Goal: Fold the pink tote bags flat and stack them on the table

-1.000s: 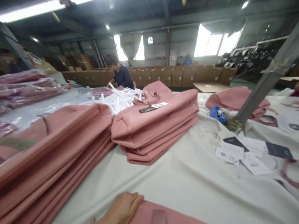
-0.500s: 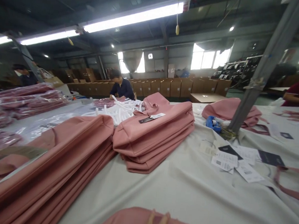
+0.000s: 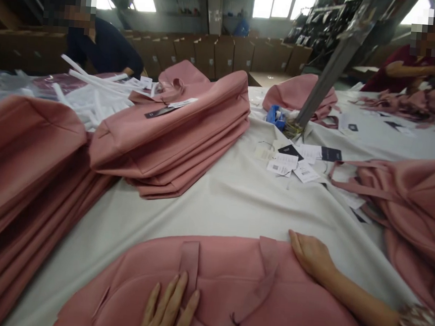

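Observation:
A pink bag (image 3: 224, 282) lies flat on the white cloth at the bottom centre, its strap looped across the front. My left hand (image 3: 170, 306) rests on the bag beside the left end of the strap, fingers spread. At the bag's upper right edge is my right hand (image 3: 311, 254), its fingers bent over the edge; whether they pinch the fabric cannot be made out. A thin dark cord (image 3: 235, 323) hangs at the strap's lower part.
Stacked pink bags (image 3: 175, 130) stand beyond, with another stack (image 3: 23, 169) at left. Paper tags (image 3: 282, 165) lie right of centre near a metal post (image 3: 326, 66). More pink bags (image 3: 416, 197) lie at right. Two people work across the table.
The view has tilted down and closer. The near bag now shows much more fully, with both hands on it; before, only a few fingertips showed at the bottom edge.

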The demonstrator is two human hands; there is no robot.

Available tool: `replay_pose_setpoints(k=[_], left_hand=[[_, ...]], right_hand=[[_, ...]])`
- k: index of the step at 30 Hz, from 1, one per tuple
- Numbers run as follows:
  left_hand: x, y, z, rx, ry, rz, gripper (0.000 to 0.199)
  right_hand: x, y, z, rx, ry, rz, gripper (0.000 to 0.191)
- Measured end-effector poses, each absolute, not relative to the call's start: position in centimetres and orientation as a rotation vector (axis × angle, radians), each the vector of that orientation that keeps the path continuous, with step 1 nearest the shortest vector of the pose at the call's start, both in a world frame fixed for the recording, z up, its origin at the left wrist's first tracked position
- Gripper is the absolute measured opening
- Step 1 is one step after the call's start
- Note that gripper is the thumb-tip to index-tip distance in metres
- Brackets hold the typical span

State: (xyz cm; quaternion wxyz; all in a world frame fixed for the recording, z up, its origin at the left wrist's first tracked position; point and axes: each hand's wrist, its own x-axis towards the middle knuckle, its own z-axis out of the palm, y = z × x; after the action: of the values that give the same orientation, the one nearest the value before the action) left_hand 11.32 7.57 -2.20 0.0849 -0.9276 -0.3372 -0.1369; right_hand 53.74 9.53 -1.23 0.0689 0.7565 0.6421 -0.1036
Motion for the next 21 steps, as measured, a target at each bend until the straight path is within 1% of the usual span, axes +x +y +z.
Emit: replay_pose_setpoints(k=[2, 3, 7, 11, 13, 14, 15, 16, 17, 19, 21], left_hand=[[12.1, 7.9, -1.2, -2.812, -0.994, -0.35, 0.075], [12.5, 8.0, -0.7, -2.828, -1.017, -0.314, 0.075], [13.7, 8.3, 0.9, -2.876, -1.177, -0.23, 0.065], [14.1, 8.5, 1.2, -2.945, -1.305, -0.198, 0.059], [14.2, 8.3, 1.0, -2.956, -1.348, -0.223, 0.056], [14.2, 8.2, 0.9, -2.962, -1.358, -0.246, 0.055], [14.2, 8.2, 0.9, -2.975, -1.36, -0.275, 0.054], [14.1, 8.2, 1.0, -2.998, -1.36, -0.314, 0.053], [14.0, 8.4, 1.4, -3.029, -1.368, -0.368, 0.052], [13.5, 9.4, 2.7, -3.077, -1.44, -0.532, 0.05], [13.2, 11.4, 4.5, -2.998, -1.561, -0.744, 0.049]], right_hand=[[53.7, 9.8, -1.1, 2.332, 1.907, -0.318, 0.044], [53.6, 10.0, -0.9, 2.368, 1.894, -0.318, 0.045], [52.3, 11.1, 1.1, 2.549, 1.873, -0.294, 0.042], [51.4, 9.0, 6.6, 2.792, 1.934, -0.169, 0.039], [51.5, 4.8, 9.9, 2.926, 1.918, -0.081, 0.043], [51.4, 1.8, 11.3, 3.0, 1.91, -0.117, 0.046], [51.1, -1.7, 12.3, 3.069, 1.895, -0.238, 0.05], [50.5, -5.6, 12.8, 3.145, 1.877, -0.494, 0.054], [49.6, -9.5, 12.7, 3.189, 1.791, -0.871, 0.058], [47.0, -16.8, 10.7, 3.051, 1.387, -1.671, 0.069], [43.9, -21.8, 7.3, 3.001, 0.806, -2.091, 0.078]])
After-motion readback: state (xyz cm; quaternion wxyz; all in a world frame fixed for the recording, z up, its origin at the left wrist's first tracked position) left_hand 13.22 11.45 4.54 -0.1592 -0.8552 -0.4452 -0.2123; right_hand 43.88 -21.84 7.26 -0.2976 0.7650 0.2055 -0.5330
